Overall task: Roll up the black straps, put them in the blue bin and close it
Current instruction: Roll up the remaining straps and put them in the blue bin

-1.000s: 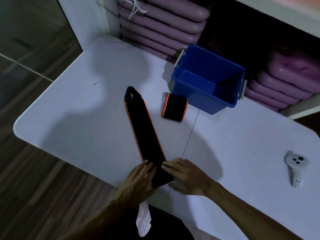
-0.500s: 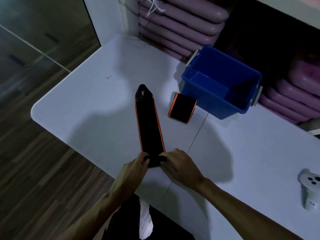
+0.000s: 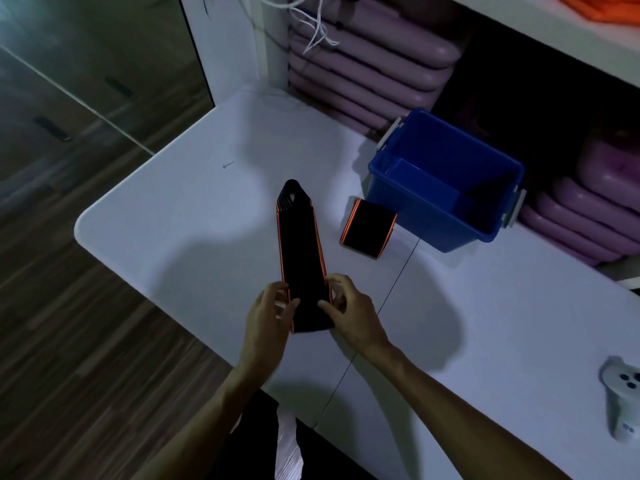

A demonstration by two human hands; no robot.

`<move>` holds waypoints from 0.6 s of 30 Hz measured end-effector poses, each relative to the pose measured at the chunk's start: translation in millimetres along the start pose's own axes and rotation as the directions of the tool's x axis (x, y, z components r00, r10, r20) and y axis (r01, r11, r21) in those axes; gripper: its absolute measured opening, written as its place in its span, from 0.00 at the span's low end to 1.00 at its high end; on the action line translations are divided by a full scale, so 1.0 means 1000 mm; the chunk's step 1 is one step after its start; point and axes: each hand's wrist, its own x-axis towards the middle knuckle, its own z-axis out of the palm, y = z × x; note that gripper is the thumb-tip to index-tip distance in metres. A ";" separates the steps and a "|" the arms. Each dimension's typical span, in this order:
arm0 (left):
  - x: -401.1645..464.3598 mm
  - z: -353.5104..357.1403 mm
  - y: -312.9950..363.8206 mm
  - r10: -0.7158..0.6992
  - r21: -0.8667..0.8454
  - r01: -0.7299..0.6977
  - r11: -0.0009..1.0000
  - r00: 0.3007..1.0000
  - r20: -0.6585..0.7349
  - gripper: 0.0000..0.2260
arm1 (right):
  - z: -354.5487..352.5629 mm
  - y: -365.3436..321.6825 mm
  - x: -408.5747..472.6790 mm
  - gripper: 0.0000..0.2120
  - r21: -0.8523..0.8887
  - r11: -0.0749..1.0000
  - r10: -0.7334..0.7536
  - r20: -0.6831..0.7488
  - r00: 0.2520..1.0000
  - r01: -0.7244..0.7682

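A long black strap with orange edges [image 3: 300, 244] lies on the white table [image 3: 194, 237], its far end pointing away from me. Its near end is turned over into a short roll. My left hand [image 3: 268, 318] pinches that roll from the left. From the right, my right hand [image 3: 349, 311] pinches the same roll, thumb on top. A second strap [image 3: 367, 232], rolled up, lies by the front wall of the open blue bin [image 3: 415, 216]. The bin looks empty inside, and no lid is in view.
Stacks of purple pads [image 3: 367, 64] fill the shelves behind and right of the bin. A white controller [image 3: 623, 393] lies at the table's right edge. A small screw [image 3: 228, 164] sits far left on the table. Wooden floor lies to the left.
The strap's near end has been rolled over away from me and both hands moved forward with it. The visible flat length of the strap is shorter.
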 end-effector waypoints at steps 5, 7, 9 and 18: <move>-0.006 -0.006 -0.009 0.227 0.086 -0.225 0.971 0.974 -0.015 0.12 | 0.009 0.001 -0.007 0.08 -0.080 0.993 -0.095 -0.046 0.994 0.091; -0.004 -0.008 -0.012 0.329 0.188 -0.333 0.924 0.943 0.054 0.10 | 0.010 0.006 -0.009 0.11 -0.177 0.978 -0.116 -0.036 0.993 0.108; -0.003 -0.010 -0.020 0.399 0.298 -0.439 0.848 0.898 0.186 0.16 | 0.008 0.011 -0.011 0.18 -0.315 0.932 -0.197 -0.027 0.980 0.179; 0.002 -0.019 -0.022 0.483 0.410 -0.599 0.688 0.799 0.358 0.20 | -0.004 0.026 -0.007 0.25 -0.571 0.665 -0.457 0.199 0.867 0.481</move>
